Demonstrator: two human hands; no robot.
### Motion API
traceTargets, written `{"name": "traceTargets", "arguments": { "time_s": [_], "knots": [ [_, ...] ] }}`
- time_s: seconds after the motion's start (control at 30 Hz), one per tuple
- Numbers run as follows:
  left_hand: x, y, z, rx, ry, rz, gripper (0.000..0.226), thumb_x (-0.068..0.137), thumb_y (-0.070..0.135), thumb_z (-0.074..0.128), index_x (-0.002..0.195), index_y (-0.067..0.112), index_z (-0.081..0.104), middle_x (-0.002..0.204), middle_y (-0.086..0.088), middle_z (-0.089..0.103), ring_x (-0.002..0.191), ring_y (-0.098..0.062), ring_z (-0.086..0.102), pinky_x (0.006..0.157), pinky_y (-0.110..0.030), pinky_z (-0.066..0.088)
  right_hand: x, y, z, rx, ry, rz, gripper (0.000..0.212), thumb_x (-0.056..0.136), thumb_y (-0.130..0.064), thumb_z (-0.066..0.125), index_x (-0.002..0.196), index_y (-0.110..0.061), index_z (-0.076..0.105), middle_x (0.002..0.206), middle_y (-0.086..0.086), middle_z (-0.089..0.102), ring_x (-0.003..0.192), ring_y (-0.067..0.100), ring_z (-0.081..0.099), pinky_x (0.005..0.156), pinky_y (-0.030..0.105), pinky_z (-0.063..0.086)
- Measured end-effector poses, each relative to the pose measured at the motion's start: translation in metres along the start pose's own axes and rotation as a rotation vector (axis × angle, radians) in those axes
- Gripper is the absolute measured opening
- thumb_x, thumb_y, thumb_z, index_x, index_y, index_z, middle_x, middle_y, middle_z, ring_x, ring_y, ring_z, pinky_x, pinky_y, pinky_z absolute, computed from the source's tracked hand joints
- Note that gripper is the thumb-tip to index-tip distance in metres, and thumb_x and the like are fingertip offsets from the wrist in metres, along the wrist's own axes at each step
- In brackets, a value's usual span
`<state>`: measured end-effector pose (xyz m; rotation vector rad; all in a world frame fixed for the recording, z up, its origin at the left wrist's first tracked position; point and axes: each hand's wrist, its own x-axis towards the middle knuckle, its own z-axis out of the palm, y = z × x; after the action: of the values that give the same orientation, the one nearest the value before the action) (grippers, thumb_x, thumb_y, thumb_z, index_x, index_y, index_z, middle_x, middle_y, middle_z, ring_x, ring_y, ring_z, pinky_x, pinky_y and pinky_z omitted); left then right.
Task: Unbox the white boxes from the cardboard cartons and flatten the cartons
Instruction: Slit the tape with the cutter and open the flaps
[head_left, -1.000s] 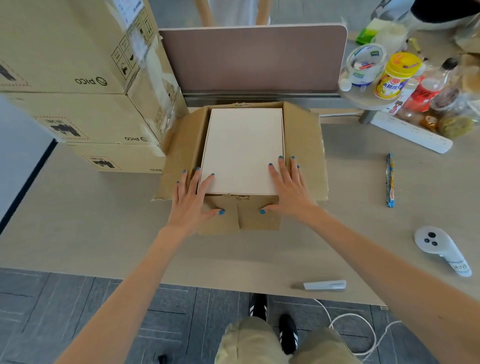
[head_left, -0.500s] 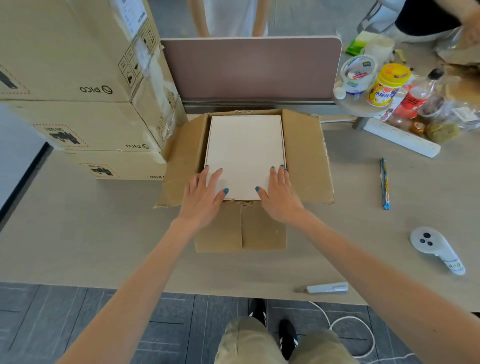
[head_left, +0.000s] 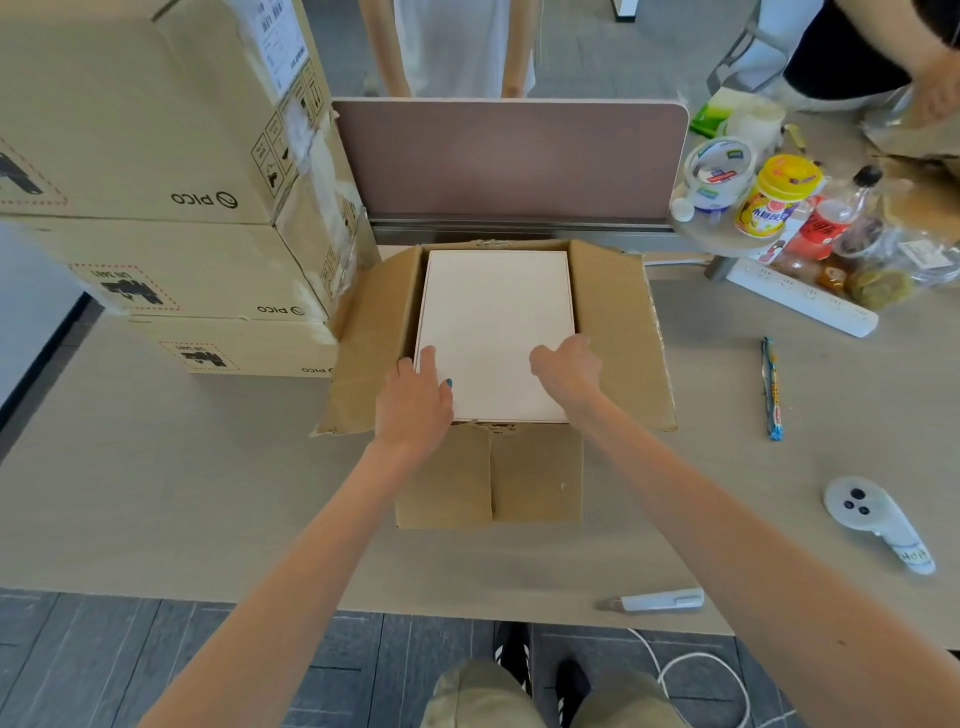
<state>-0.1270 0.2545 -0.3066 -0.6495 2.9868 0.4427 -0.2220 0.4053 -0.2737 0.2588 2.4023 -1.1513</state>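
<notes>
Presently: box (head_left: 496, 322), centre frame, seated in open carton (head_left: 615, 332). Left hand (head_left: 413, 402) pinches its left edge, thumb on top; right hand (head_left: 566, 366) curls over the right edge. Advised: work fingers deeper, lift level, straight up.

Left grip (head_left: 415, 400), right grip (head_left: 569, 366) — clasping white box (head_left: 496, 322).

Stacked cartons (head_left: 156, 234) wall off 9-10 o'clock of open carton (head_left: 535, 478); divider panel (head_left: 509, 161) blocks 12. Side flaps (head_left: 618, 332) splay at 3 & 9. White box (head_left: 496, 322) fills carton w/ only slim side gaps. Table (head_left: 182, 493) free at 7-8. Wrapped stick (head_left: 772, 389) at 3, controller (head_left: 878, 519) & cutter (head_left: 654, 600) at 4-5, jars & bottles (head_left: 779, 197) at 1-2
</notes>
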Motion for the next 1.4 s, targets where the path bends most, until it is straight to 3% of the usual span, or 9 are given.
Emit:
{"name": "traceTargets", "arguments": {
  "time_s": [0.1,0.17,0.27,0.47,0.7,0.77,0.93,1.17,1.4],
  "knots": [
    [0.004,0.004,-0.004,0.034,-0.034,-0.010,0.049,0.104,0.029,0.039,0.148,0.011,0.027,0.124,-0.019,0.053,0.112,-0.032,0.052,0.074,-0.033,0.037,0.001,0.000,0.000,0.014,0.009,-0.013,0.042,0.068,-0.022,0.047,0.107,-0.005,0.046,0.089,0.005,0.045,0.098,0.032,0.039,0.063,0.032,0.035],
    [0.008,0.008,-0.006,0.038,-0.064,-0.021,0.049,0.104,0.029,0.039,0.148,0.011,0.026,0.123,-0.020,0.052,0.109,-0.033,0.053,0.072,-0.033,0.037,-0.002,0.003,0.001,-0.007,0.011,-0.034,0.044,0.073,-0.020,0.050,0.113,-0.002,0.044,0.100,0.005,0.044,0.105,0.032,0.040,0.078,0.038,0.043],
    [0.011,0.012,-0.009,0.012,-0.117,-0.066,0.050,0.104,0.029,0.039,0.147,0.009,0.024,0.124,-0.021,0.046,0.095,-0.032,0.053,0.070,-0.033,0.036,-0.006,0.010,0.004,-0.183,0.012,-0.084,0.053,0.084,-0.012,0.050,0.133,0.002,0.033,0.130,0.014,0.040,0.123,0.032,0.036,0.103,0.042,0.037],
    [0.021,0.012,-0.007,-0.031,-0.176,-0.102,0.049,0.105,0.030,0.040,0.144,0.006,0.022,0.127,-0.023,0.044,0.092,-0.036,0.052,0.070,-0.036,0.035,0.000,0.005,0.018,-0.389,0.060,-0.124,0.059,0.085,-0.020,0.054,0.134,0.001,0.029,0.136,0.015,0.038,0.126,0.032,0.033,0.100,0.037,0.035],
    [0.031,0.002,0.003,-0.177,-0.160,-0.103,0.061,0.102,0.038,0.044,0.150,0.012,0.017,0.133,-0.020,0.039,0.097,-0.039,0.057,0.072,-0.035,0.038,0.010,0.018,0.018,-0.401,0.089,-0.142,0.054,0.090,-0.020,0.053,0.132,0.000,0.027,0.135,0.011,0.039,0.111,0.031,0.052,0.071,0.033,0.035],
    [0.032,0.002,0.008,-0.222,-0.150,-0.109,0.065,0.101,0.040,0.046,0.152,0.014,0.013,0.138,-0.019,0.035,0.099,-0.039,0.058,0.073,-0.034,0.038,0.009,0.022,0.022,-0.410,0.103,-0.177,0.062,0.089,-0.026,0.057,0.135,-0.001,0.026,0.136,0.011,0.036,0.114,0.032,0.049,0.075,0.034,0.037],
    [0.030,-0.001,0.016,-0.381,-0.096,-0.136,0.069,0.097,0.040,0.053,0.152,0.021,0.017,0.146,-0.012,0.030,0.112,-0.036,0.057,0.085,-0.039,0.043,0.008,0.041,0.028,-0.311,0.073,-0.269,0.090,0.085,-0.040,0.065,0.151,-0.017,0.008,0.157,0.005,0.011,0.139,0.028,0.026,0.105,0.043,0.034],
    [0.029,0.005,0.012,-0.446,-0.032,-0.134,0.062,0.096,0.032,0.060,0.148,0.023,0.028,0.149,-0.007,0.034,0.124,-0.028,0.049,0.089,-0.037,0.040,0.010,0.050,0.019,-0.157,0.068,-0.361,0.091,0.080,-0.025,0.072,0.150,-0.025,0.014,0.153,-0.003,0.021,0.137,0.022,0.032,0.103,0.041,0.037],
    [0.032,0.009,-0.006,-0.463,0.112,-0.104,0.050,0.095,0.030,0.063,0.141,0.030,0.042,0.150,0.003,0.041,0.130,-0.019,0.046,0.098,-0.040,0.043,0.010,0.045,0.012,-0.088,0.036,-0.385,0.091,0.079,-0.026,0.074,0.150,-0.029,0.016,0.157,0.000,0.015,0.141,0.022,0.027,0.109,0.044,0.034]
  ]
}}
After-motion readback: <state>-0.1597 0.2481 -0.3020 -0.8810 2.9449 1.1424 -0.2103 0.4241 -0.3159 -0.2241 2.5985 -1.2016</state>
